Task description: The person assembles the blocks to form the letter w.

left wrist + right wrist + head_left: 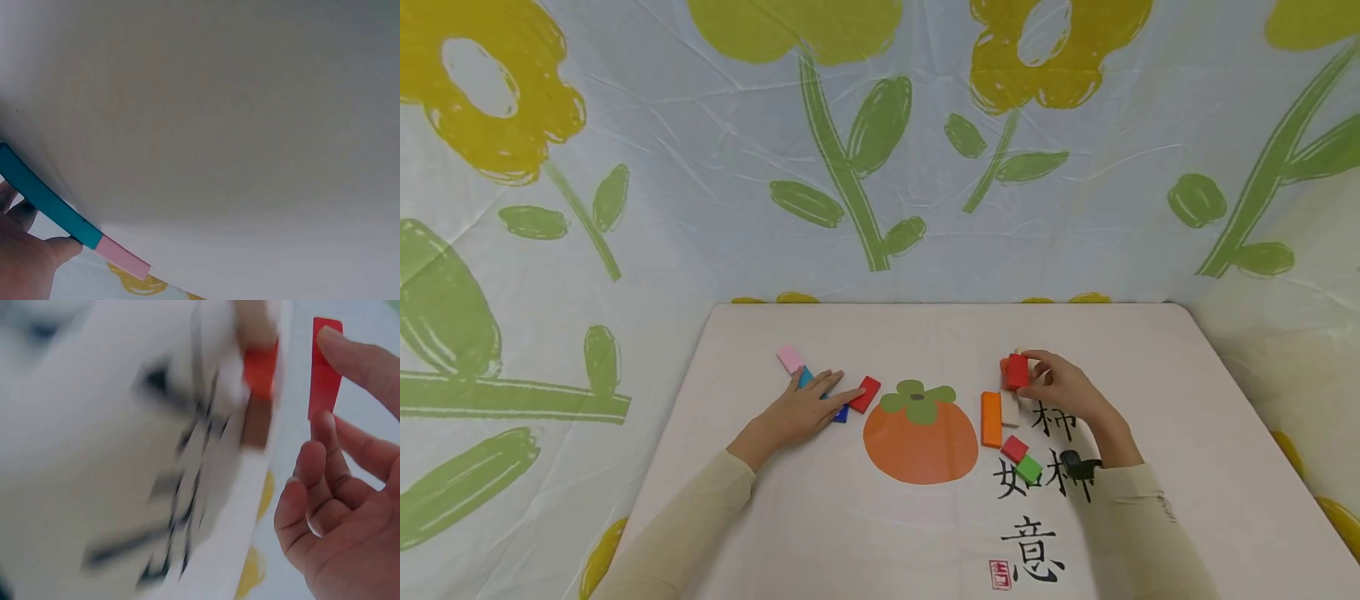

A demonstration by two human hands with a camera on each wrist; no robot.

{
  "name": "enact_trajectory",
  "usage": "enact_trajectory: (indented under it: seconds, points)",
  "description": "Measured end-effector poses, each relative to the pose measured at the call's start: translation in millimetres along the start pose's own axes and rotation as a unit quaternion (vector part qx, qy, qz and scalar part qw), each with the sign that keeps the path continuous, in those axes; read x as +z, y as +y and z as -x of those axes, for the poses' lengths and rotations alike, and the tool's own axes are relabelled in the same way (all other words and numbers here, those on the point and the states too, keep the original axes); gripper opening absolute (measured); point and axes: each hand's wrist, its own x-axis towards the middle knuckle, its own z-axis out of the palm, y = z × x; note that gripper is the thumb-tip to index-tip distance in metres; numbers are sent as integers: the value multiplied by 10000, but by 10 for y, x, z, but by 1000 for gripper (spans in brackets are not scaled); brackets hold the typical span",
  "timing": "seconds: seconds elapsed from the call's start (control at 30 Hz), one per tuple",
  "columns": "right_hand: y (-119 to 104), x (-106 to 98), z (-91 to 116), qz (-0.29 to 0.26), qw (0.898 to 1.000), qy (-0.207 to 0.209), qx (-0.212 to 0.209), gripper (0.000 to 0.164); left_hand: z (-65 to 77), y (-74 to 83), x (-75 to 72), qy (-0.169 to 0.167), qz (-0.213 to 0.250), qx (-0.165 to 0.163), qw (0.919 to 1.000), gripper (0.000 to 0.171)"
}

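Note:
My left hand [801, 412] lies with fingers spread over a row of blocks. Its fingers cover much of a light blue block [806, 377] and a dark blue block [841, 413], and one fingertip touches a red block [865, 395]. A pink block [790, 359] adjoins the light blue one; in the left wrist view the thumb rests against the blue block [50, 206] near the pink block [123, 257]. Between thumb and fingertips, my right hand [1063, 387] pinches another red block [325, 375], raised over blocks at the right, partly hiding an orange-red one [1004, 367].
An orange block [992, 421] stands beside a beige block [1010, 410]. Closer to me, a small red block [1015, 450] meets a green block [1028, 468]. A persimmon picture [921, 446] and black characters [1037, 554] mark the tabletop. Flowered cloth [700, 208] surrounds the table.

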Motion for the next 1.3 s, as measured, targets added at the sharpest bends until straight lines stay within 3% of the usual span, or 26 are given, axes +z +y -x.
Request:
enact_trajectory:
  seconds: [0.43, 0.8, 1.3]
  points:
    - [-553, 563, -445, -214, 9993, 196, -226, 67, -6, -4, -21, -22, 21, 34, 10000, 54]
    - [-988, 1062, -709, -599, 9976, 338, 70, 69, -23, -37, 33, -114, -136, -12, 9998, 55]
    - [-1195, 1522, -876, -705, 9965, 325, 319, 64, -22, -27, 17, -239, -198, -82, 9995, 59]
